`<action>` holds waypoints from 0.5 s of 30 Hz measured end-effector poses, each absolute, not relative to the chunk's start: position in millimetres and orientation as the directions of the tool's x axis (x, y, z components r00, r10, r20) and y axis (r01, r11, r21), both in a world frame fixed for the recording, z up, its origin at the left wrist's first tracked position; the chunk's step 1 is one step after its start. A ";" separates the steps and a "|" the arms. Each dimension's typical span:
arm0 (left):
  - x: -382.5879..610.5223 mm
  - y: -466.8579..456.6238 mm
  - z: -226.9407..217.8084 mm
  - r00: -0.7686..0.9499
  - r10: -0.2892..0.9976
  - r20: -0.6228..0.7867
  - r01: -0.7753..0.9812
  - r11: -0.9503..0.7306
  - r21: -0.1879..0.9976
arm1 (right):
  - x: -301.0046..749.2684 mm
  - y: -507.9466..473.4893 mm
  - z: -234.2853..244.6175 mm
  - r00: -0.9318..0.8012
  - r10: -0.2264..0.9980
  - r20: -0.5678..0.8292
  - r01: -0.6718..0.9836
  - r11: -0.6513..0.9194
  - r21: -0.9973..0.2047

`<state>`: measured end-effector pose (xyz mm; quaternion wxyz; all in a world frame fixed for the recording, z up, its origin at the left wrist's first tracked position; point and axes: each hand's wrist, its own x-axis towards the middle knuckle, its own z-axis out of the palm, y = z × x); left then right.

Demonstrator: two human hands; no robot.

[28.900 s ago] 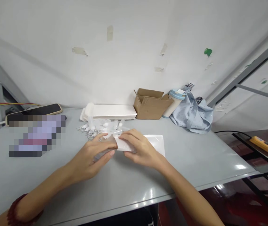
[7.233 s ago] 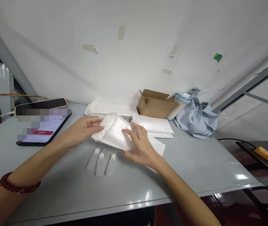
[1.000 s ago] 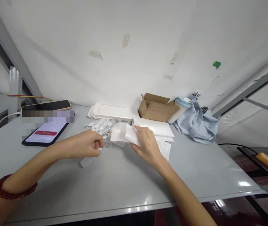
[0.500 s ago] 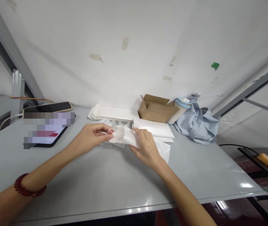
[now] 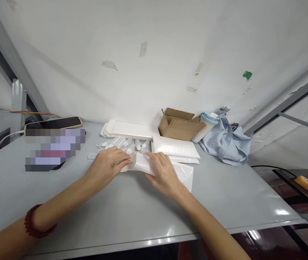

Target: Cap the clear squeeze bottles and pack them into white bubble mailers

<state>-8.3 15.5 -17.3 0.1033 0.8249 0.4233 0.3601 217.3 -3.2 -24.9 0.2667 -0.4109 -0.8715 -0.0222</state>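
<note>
Both of my hands rest on a white bubble mailer lying on the grey table. My left hand has its fingers curled at the mailer's open left end. My right hand presses on the mailer's right half with fingers bent over it. Just behind lie several small clear dropper bottles. A clear plastic bag lies under and to the right of my right hand.
A stack of white mailers lies by the wall, with more filled mailers to the right. A cardboard box, a cup and a blue cloth bag stand at the back right. A phone and tablet are at the left.
My left hand brought small bottles to the mailer's open end, and the mailer has been lowered flat onto the table under both hands.
</note>
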 end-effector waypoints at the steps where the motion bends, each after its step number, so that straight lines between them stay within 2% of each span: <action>1: -7.6 14.1 -19.2 0.396 0.744 0.539 0.614 -0.651 0.447 | 216.7 -3.5 -25.3 -0.532 0.700 0.476 0.722 0.669 -0.177; 7: 2.4 5.7 -22.7 0.465 0.677 0.570 0.568 -0.722 0.395 | 212.6 -5.8 -28.1 -0.581 0.657 0.480 0.692 0.710 -0.134; 10: 7.1 5.4 -20.6 0.481 0.712 0.512 0.536 -0.701 0.471 | 213.3 -5.7 -27.9 -0.580 0.634 0.511 0.679 0.723 -0.127; 15: 7.9 6.9 -18.6 0.561 0.758 0.334 0.439 -0.614 0.656 | 212.9 -6.9 -26.6 -0.602 0.616 0.508 0.652 0.746 -0.132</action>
